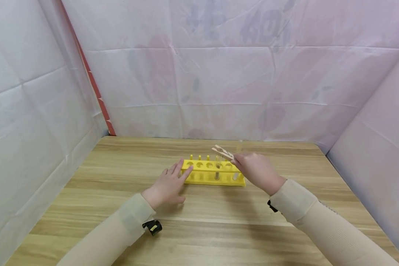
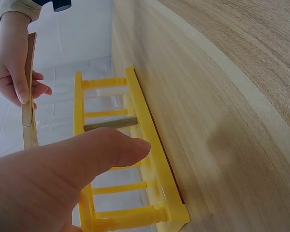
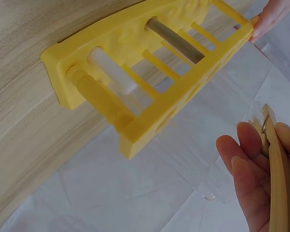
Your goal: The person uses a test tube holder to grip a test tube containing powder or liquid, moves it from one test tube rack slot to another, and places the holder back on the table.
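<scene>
A yellow test tube rack (image 1: 199, 181) stands on the table. My left hand (image 1: 167, 186) rests its fairly straight fingers on the rack's left end; its thumb (image 2: 121, 150) is apart from the rack in the head view. In my right hand (image 1: 257, 171) I hold a wooden test tube clamp (image 1: 223, 152), above the rack's right part. One test tube with grey-brown contents (image 3: 176, 41) stands right of the rack's middle. Another, with white contents (image 3: 111, 70), stands near the right end, its clear top (image 1: 239, 145) rising by my right hand. The clamp's tip appears apart from both tubes.
The wood-grain table (image 1: 202, 236) extends around the rack. Pale, creased sheets (image 1: 219, 81) hang behind and at both sides, with a red strip (image 1: 91, 79) at the back left corner. Each wrist wears a black device (image 1: 152, 226).
</scene>
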`<state>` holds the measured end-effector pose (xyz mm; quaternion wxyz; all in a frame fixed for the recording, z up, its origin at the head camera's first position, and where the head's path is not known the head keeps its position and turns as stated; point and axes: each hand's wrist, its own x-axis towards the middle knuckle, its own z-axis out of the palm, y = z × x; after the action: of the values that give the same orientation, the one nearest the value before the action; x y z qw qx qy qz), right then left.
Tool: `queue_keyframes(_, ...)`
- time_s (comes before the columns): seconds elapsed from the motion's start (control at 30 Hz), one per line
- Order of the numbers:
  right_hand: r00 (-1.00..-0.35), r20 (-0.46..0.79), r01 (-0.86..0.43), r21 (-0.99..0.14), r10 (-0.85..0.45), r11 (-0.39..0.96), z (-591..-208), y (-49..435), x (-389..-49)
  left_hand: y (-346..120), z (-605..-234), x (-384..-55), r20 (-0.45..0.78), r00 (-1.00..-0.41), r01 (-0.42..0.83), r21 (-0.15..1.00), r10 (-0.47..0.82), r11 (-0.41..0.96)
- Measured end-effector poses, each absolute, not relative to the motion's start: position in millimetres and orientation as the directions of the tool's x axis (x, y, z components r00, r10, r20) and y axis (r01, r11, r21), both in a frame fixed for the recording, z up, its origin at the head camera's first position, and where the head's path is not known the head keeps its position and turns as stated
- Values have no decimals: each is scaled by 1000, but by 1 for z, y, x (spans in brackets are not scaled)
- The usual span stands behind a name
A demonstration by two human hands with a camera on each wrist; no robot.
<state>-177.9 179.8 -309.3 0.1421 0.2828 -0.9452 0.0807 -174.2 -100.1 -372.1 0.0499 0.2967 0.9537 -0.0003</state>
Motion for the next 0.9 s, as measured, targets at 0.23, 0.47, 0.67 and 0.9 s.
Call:
queue_keyframes(0.23, -805, 304, -553, -75, -509, 830, -311, 179, -178, -101, -374, -175, -100, -817, 567, 29, 567, 823)
queue_keyframes(0.47, -803, 308, -558, -90, -510, 825, -312, 180, -177, -101, -373, -175, -108, -819, 565, 22, 564, 825)
queue_keyframes(0.67, -806, 306, -554, -85, -507, 828, -315, 181, -176, -100, -371, -174, -111, -819, 564, 18, 563, 825)
queue_keyframes(0.9, -803, 310, -553, -72, -509, 830, -321, 180, -178, -100, -371, -173, -102, -819, 567, 7, 564, 824)
